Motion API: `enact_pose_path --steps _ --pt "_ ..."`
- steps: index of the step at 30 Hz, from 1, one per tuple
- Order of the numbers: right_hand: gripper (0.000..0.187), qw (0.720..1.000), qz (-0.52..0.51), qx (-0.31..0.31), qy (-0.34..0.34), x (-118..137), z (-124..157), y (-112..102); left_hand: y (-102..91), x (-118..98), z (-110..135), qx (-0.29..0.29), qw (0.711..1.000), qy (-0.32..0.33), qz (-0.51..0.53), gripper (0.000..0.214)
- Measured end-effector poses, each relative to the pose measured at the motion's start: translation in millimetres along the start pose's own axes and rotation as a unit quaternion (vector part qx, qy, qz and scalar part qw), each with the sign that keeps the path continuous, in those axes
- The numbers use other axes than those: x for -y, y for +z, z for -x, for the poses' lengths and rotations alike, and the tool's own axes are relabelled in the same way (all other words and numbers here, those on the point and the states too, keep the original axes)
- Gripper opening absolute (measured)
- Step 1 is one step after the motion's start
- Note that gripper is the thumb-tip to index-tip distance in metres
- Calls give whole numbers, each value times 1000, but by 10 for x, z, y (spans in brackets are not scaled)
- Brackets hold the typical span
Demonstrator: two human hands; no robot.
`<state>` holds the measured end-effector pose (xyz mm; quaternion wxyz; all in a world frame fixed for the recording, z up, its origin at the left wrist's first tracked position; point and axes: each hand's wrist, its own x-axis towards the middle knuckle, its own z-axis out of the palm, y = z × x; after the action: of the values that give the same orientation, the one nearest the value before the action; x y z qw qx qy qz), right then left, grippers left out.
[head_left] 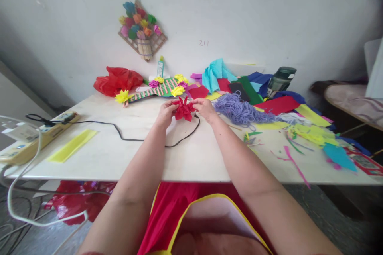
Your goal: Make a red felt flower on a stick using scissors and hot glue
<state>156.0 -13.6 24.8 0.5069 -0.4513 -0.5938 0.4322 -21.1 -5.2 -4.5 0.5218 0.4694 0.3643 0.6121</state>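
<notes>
A red paper flower [183, 110] with pointed petals is held up between my two hands, over the middle of the white table [194, 163]. On its left side, my left hand [166, 113] pinches the petals between thumb and fingers. The opposite petals are gripped by my right hand [206, 109] in the same way. Just behind the flower lies a guitar-shaped craft piece [155, 92], green with pale strips and decorated with yellow and purple paper flowers. A black cable [182, 140] runs across the tabletop beneath my wrists.
Purple yarn [241, 109], coloured paper sheets [277, 104] and scraps cover the right side. A dark bottle [281, 79] and a glue bottle [160, 67] stand at the back. A power strip [38, 137] and a yellow paper strip [72, 146] lie on the left.
</notes>
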Motion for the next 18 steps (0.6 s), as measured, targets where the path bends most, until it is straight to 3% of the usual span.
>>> enact_pose_path --steps 9,15,18 --pt "26 999 46 -14 -14 -67 -50 -2 6 -14 11 -8 1000 -9 2 37" --pt "24 988 132 -50 -66 -183 -147 9 12 -19 16 -10 1000 -16 0 36" --pt "23 989 120 -42 -70 -169 -134 -1 5 -14 11 -10 1000 -15 -3 35"
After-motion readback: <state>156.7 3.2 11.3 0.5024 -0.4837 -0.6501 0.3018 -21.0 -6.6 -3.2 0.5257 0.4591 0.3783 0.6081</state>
